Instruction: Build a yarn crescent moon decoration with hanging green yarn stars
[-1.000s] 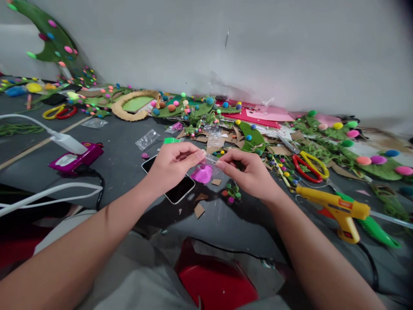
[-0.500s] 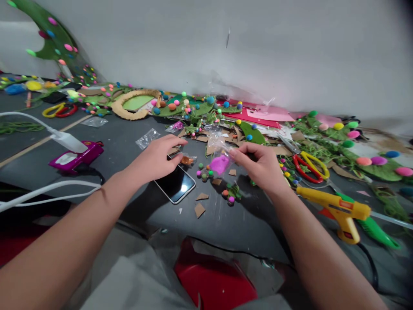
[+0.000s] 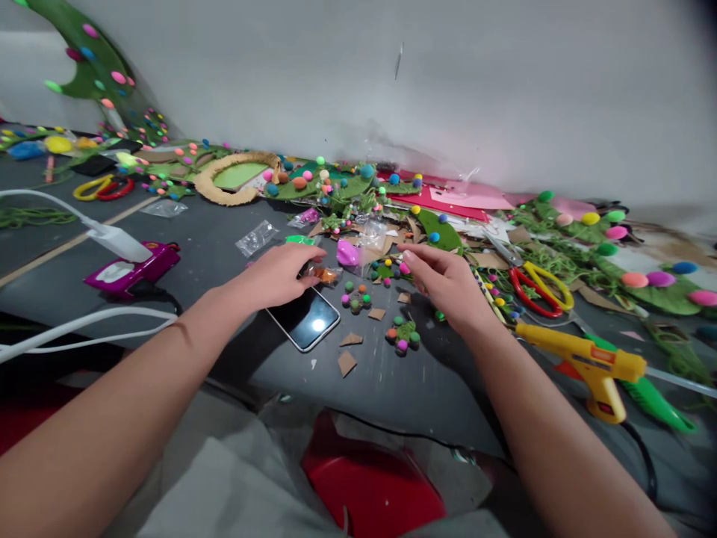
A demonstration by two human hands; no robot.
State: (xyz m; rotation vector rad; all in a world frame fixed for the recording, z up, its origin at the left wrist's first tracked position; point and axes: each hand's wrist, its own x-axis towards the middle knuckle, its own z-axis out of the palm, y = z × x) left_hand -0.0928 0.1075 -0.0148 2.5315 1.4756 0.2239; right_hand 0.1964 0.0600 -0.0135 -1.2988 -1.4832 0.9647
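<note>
My left hand [image 3: 288,275] hovers over the top end of a phone [image 3: 305,320], thumb and fingers apart, beside a small bag with orange content [image 3: 326,276]. A green packet [image 3: 301,240] shows just behind its fingers. My right hand [image 3: 440,280] is bent with fingertips near small pompoms; whether it pinches anything is too small to tell. Between the hands lies a clear bag with a magenta piece [image 3: 349,254]. Nearer me are two pompom clusters, one [image 3: 356,297] beside the phone and a green one [image 3: 403,335] to its right.
A yellow glue gun [image 3: 582,362] and red-yellow scissors [image 3: 541,290] lie right. At left is a purple device [image 3: 134,269] with a white cable. Cardboard scraps [image 3: 346,364], felt leaves [image 3: 440,230] and a tan ring [image 3: 216,196] are on the table.
The magenta bag has left my right hand and now lies farther left on the table. A green packet has come into view behind my left hand. My right hand has shifted slightly.
</note>
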